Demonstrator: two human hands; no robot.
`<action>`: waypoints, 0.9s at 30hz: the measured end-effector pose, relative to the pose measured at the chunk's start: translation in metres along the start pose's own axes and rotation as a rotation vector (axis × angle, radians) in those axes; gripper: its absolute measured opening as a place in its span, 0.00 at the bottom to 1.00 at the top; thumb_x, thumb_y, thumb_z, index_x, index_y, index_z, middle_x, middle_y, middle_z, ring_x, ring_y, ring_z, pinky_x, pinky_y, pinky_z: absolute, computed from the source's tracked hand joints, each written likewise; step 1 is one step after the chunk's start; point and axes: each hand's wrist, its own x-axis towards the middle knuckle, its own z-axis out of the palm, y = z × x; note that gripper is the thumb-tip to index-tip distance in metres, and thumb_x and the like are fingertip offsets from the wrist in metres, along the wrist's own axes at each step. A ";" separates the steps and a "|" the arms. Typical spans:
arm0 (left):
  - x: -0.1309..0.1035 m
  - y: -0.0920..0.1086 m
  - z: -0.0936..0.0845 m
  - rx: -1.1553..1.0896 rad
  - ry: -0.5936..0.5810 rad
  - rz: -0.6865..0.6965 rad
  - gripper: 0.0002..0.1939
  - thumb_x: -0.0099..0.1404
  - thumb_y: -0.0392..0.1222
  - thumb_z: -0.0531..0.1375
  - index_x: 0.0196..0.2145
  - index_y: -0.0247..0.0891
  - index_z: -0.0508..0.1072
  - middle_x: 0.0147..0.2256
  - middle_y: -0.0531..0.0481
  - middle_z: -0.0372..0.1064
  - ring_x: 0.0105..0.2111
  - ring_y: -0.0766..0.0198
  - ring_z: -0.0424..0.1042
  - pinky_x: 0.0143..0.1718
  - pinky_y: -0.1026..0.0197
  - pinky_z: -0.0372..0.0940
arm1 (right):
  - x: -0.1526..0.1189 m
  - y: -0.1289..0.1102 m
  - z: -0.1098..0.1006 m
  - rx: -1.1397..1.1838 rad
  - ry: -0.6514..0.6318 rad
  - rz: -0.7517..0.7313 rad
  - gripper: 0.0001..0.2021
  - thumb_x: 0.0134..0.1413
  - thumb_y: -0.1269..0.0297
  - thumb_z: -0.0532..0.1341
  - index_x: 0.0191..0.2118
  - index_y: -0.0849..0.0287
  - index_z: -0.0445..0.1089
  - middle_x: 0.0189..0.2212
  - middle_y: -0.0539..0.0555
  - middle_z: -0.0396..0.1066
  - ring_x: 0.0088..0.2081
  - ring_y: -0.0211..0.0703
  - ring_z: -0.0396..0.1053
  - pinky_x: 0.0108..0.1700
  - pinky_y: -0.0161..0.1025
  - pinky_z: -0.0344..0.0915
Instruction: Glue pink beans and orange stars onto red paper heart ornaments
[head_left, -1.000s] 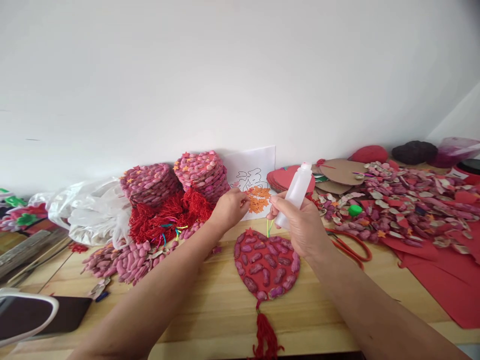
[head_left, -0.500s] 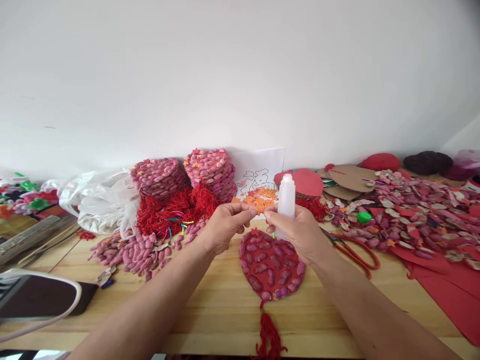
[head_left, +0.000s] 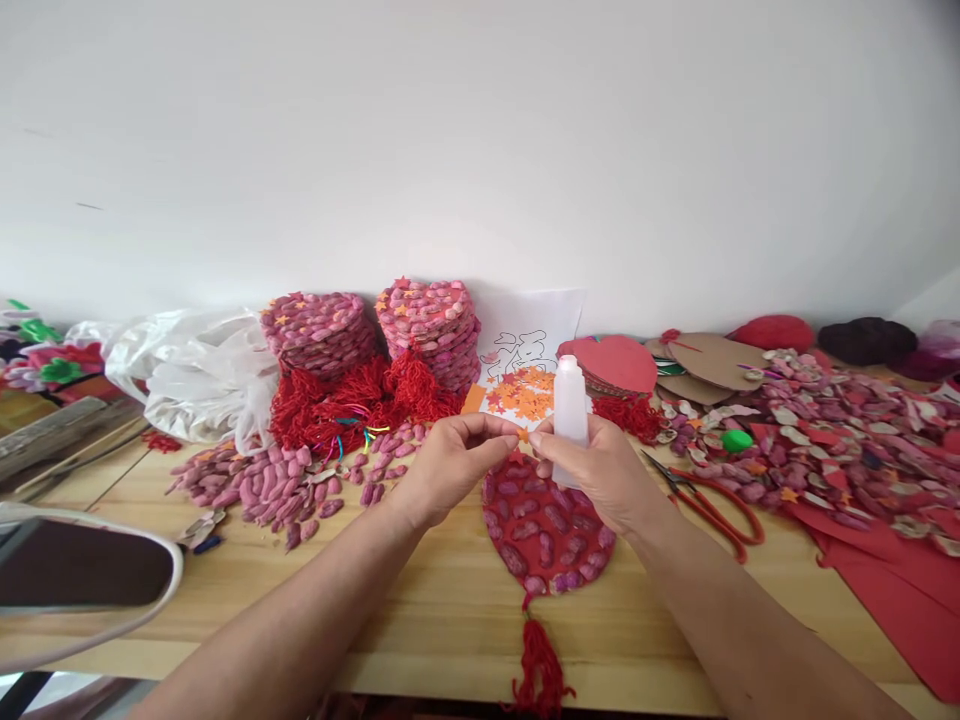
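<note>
Near edge of the wooden table [head_left: 420, 640]: a red tassel [head_left: 536, 668] is hanging over it, tied to the bottom of a red heart-shaped ornament [head_left: 546, 528] covered in dyed peanut shells, lying flat just in from the edge.

Directly above the ornament's top, both hands are meeting. The left hand [head_left: 450, 472] is pinching a small orange star cutout [head_left: 523, 434] between thumb and fingertips. The right hand [head_left: 600, 470] is wrapping its fingers around a white squeeze bottle [head_left: 570, 410], held upright, with thumb and forefinger also touching the star.

Right of the hands, red-handled scissors [head_left: 709, 505] are lying flat. Left of them, loose pink peanut shells [head_left: 270, 485] are spreading toward the table's left edge.

Along the far edge, against the wall: two stacks of finished shell hearts [head_left: 427, 325] with red tassels, a white sheet with an outlined character [head_left: 529, 335] carrying more orange stars [head_left: 525, 392], and a white plastic bag [head_left: 199, 385] further left.
</note>
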 end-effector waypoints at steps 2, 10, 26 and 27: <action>-0.001 0.000 -0.003 0.029 0.010 -0.012 0.14 0.58 0.48 0.67 0.37 0.36 0.79 0.26 0.54 0.70 0.19 0.75 0.54 0.20 0.68 0.49 | 0.000 0.000 0.000 -0.022 -0.005 -0.009 0.11 0.49 0.56 0.67 0.31 0.60 0.71 0.20 0.48 0.69 0.23 0.36 0.63 0.26 0.34 0.57; -0.001 0.003 -0.009 0.159 0.012 0.034 0.12 0.58 0.48 0.65 0.32 0.35 0.79 0.27 0.51 0.73 0.22 0.70 0.63 0.24 0.67 0.57 | -0.001 0.002 0.000 -0.136 -0.042 -0.021 0.10 0.51 0.57 0.66 0.29 0.59 0.72 0.21 0.49 0.70 0.23 0.37 0.63 0.26 0.34 0.58; 0.001 0.004 -0.017 0.045 0.041 -0.040 0.17 0.58 0.55 0.65 0.31 0.38 0.72 0.21 0.58 0.59 0.18 0.74 0.53 0.17 0.69 0.49 | -0.003 -0.007 -0.007 -0.033 -0.137 0.002 0.17 0.56 0.49 0.65 0.41 0.56 0.66 0.29 0.48 0.70 0.25 0.37 0.66 0.26 0.35 0.60; 0.002 0.004 -0.018 0.024 0.056 -0.042 0.17 0.57 0.56 0.66 0.32 0.38 0.72 0.22 0.59 0.59 0.18 0.74 0.53 0.16 0.70 0.48 | -0.004 -0.008 -0.008 -0.013 -0.148 0.005 0.17 0.56 0.49 0.64 0.41 0.56 0.65 0.30 0.48 0.70 0.25 0.37 0.66 0.27 0.35 0.61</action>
